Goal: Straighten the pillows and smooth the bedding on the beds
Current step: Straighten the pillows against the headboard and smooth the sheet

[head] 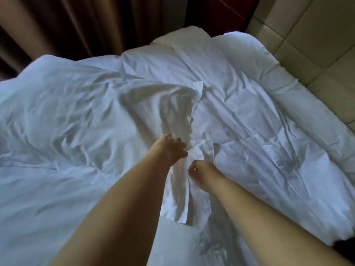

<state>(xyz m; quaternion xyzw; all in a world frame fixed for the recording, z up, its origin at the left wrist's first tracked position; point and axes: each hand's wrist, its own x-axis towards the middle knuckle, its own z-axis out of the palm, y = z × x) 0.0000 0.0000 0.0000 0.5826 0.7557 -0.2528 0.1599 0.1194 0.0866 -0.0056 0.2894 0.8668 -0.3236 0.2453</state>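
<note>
Well short of the curtain (76, 25), both hands hold one bunched sheet (172, 104): the left hand (169, 148) grips it and the right hand (199, 169) pinches it. Smoothing appears under way; next, the fold likely needs drawing flat, away from the curtain.

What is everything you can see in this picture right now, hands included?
bedding: one, white, rumpled, covering the bed
cloth: one loose piece, white, lifted at the bed's middle
curtain: one, brown, behind the bed, upper left
wall panels: several, beige, along the bed's right side
furniture: one, dark reddish wood, top centre, kind unclear
left hand: one, grips the cloth
right hand: one, beside the left hand, fingers curled, pinches the cloth's edge
</note>
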